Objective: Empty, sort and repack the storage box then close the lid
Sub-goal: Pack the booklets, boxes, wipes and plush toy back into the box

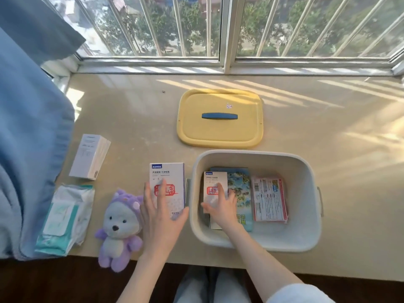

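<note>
The pale grey storage box (306, 232) stands open in front of me. Its yellow lid (220, 136) with a blue handle lies flat behind it. Inside the box my right hand (220, 206) grips a small white carton with a red stamp (213, 182), which rests on a blue booklet (240, 184). A pink packet (269, 200) lies beside the booklet. Left of the box, my left hand (160, 213) lies on a matching white carton (168, 178) on the table, fingers spread around its lower half.
A purple plush bear (119, 230) sits at the table's front edge. Further left are a wet-wipes pack (63, 219) and a plain white box (89, 156). A blue curtain (28, 127) hangs at the left. A barred window runs along the back.
</note>
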